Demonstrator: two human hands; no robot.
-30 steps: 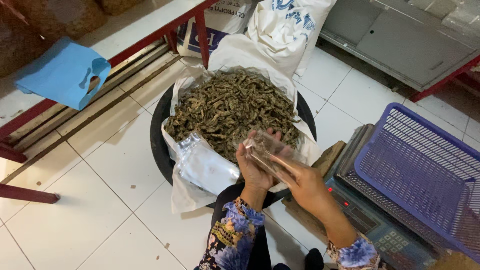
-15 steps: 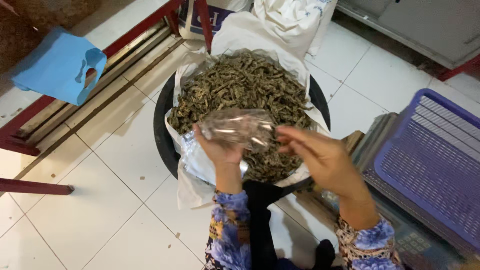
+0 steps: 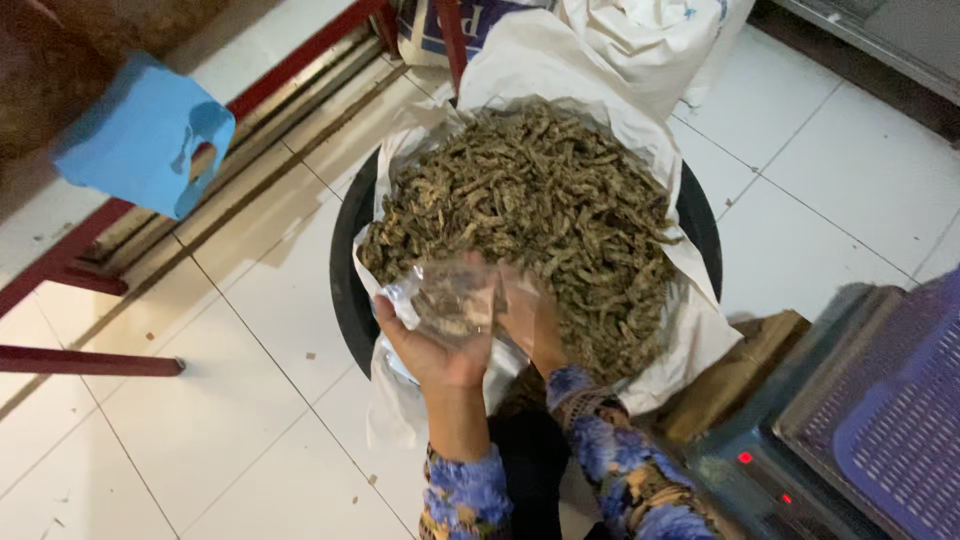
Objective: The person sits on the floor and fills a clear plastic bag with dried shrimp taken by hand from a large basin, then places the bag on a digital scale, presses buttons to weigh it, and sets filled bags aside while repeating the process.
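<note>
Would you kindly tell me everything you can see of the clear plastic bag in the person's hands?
The clear plastic bag is small, thin and see-through, crinkled and glinting under the light. It is held low at the near edge of the heap of dried brownish-green pieces, which fills a white-lined black basin. The left hand cups it from below and behind; the right hand is at its right side, against the heap. Its mouth seems to face the heap, though blur hides whether anything is inside.
</note>
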